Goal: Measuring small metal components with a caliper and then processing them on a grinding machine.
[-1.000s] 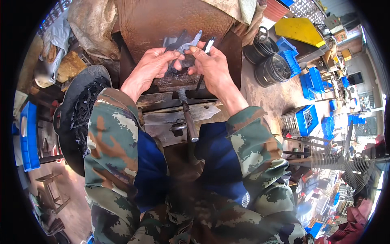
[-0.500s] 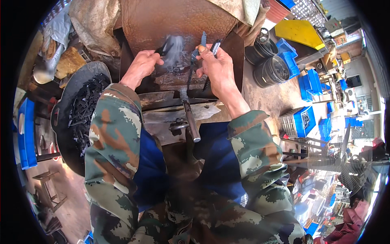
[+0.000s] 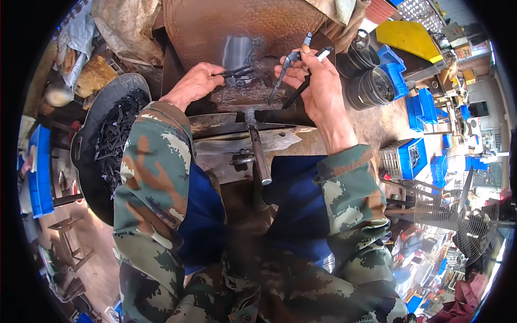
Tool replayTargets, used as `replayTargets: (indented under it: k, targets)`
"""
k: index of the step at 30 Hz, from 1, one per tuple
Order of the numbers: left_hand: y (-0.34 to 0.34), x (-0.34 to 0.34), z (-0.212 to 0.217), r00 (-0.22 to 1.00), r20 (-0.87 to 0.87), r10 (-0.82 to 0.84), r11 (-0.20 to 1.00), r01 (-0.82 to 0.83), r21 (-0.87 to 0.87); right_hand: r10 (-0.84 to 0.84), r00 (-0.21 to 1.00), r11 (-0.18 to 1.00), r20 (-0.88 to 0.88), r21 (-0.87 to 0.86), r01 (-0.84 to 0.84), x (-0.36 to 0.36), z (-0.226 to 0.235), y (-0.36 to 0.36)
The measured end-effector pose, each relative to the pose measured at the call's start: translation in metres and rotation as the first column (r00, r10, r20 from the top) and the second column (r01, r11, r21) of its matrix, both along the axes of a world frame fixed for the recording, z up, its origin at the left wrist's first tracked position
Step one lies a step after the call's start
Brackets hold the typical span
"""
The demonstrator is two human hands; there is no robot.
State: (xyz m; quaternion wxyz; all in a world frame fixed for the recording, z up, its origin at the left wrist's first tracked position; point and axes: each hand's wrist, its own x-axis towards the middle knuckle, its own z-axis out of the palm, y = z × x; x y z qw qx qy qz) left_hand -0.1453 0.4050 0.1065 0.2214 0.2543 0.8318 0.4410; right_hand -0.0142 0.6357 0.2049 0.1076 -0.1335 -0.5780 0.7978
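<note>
My left hand (image 3: 195,83) grips a dark plier-shaped metal part (image 3: 237,72) and holds it flat on the rusty work block (image 3: 242,97). My right hand (image 3: 315,81) is raised to the right of it and is closed around several similar dark metal parts (image 3: 293,67), with a pale stick-like piece (image 3: 322,54) poking up between the fingers. A metal handle (image 3: 258,156) sticks out from the bench toward me, below both hands. Camouflage sleeves cover both forearms.
A round black pan (image 3: 105,145) full of dark metal parts sits at my left. A rusty steel plate (image 3: 226,27) stands behind the block. Black rings (image 3: 371,86) and blue crates (image 3: 409,156) lie to the right, a fan (image 3: 458,215) at far right.
My hands have moved apart. The left one brought a single part down onto the block, while the right one lifted its bundle of parts up and to the right.
</note>
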Motion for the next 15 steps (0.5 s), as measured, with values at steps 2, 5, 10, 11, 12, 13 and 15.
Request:
replayTargets:
  k: [2,5,10,11,12,13,15]
  targets:
    - [-0.001,0.000,-0.002,0.999,0.038,-0.001,1.000,0.001,-0.011,0.034,0.999,0.999,-0.002,-0.040,-0.034,0.000,-0.001,-0.001]
    - [-0.002,0.001,-0.004,0.999,0.019,0.037,0.999,-0.037,0.008,0.026,1.000,0.991,0.017,-0.129,-0.024,-0.003,-0.002,-0.005]
    - [-0.002,-0.003,0.005,0.997,-0.070,-0.020,0.999,0.023,0.044,0.007,1.000,0.977,0.027,-0.214,-0.001,-0.006,0.005,-0.003]
    - [-0.003,-0.003,0.002,0.998,-0.067,-0.020,0.999,0.023,0.044,0.007,1.000,0.977,0.031,-0.214,0.000,-0.005,0.002,-0.003]
    - [-0.005,-0.003,0.001,0.998,-0.055,-0.030,0.999,0.032,0.044,-0.001,0.999,0.975,0.036,-0.223,0.009,-0.006,0.001,-0.004]
    - [-0.006,-0.004,0.002,0.998,-0.045,-0.039,0.998,0.041,0.043,-0.008,0.999,0.972,0.040,-0.233,0.017,-0.007,0.000,-0.004]
    - [-0.004,0.003,0.016,0.977,-0.191,-0.090,0.996,0.093,0.005,-0.023,0.999,0.964,0.048,-0.264,0.035,-0.005,-0.002,0.000]
